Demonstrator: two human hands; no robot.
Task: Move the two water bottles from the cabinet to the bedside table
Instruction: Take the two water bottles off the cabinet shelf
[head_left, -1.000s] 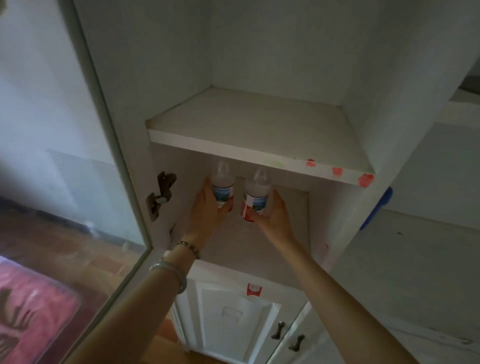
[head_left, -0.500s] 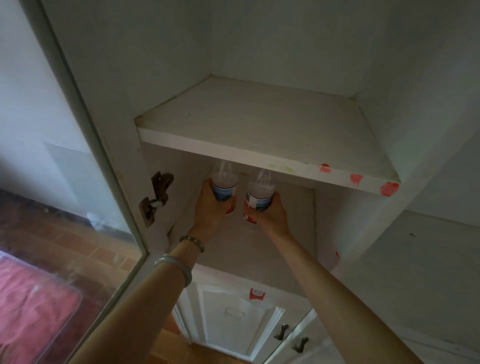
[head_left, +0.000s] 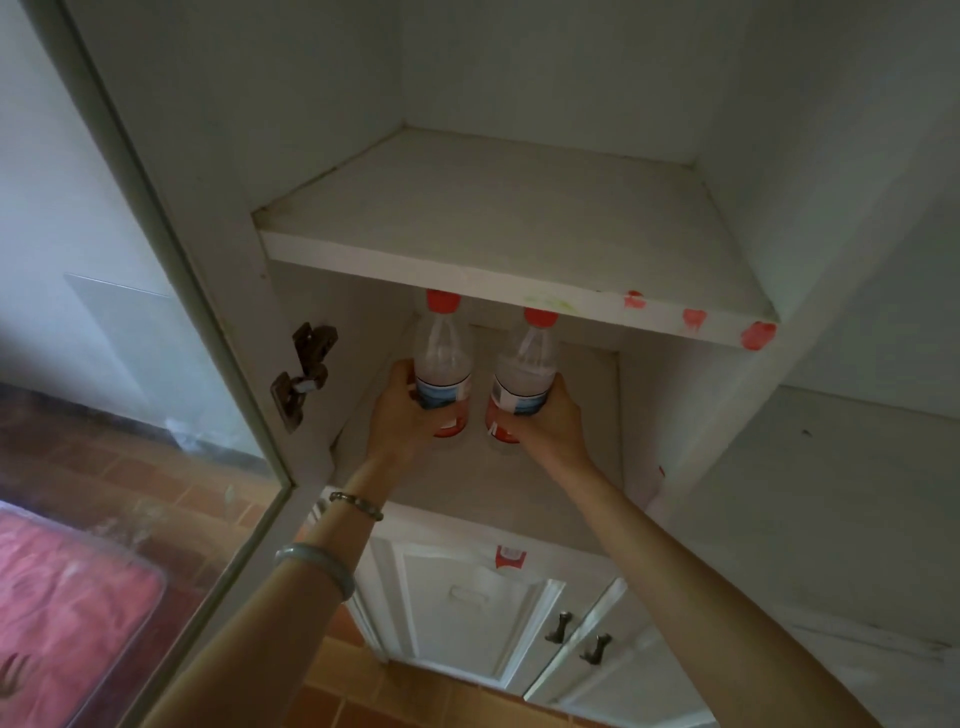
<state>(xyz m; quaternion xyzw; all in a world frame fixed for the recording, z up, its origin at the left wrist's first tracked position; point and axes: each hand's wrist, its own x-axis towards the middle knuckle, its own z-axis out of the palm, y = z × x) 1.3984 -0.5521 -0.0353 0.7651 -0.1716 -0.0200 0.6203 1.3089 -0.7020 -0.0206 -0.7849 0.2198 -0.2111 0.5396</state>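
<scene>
- Both water bottles stand upright, just beside each other, on the lower shelf of the open cabinet: the left bottle and the right bottle, each clear plastic with a red cap and a blue-and-red label.
- The left hand has its grip wrapped around the left bottle at the label band; the right hand is closed the same way around the right bottle. Whether the bases are off the shelf I cannot tell.
- They look full or nearly so, so probably moderately heavy for one hand each. The thin plastic wall likely gives under a hard squeeze, and the smooth sides may slip.
- The label band or the waist just above it seems the safest hold: wide, less slick, near the balance point.
- The upper shelf edge sits just above the caps, so little room for lifting; drawing them out low and forward looks wiser.
- The hinge and door frame stand near the left wrist; the right cabinet wall is further off.
- Below, the lower doors stand ajar.
</scene>
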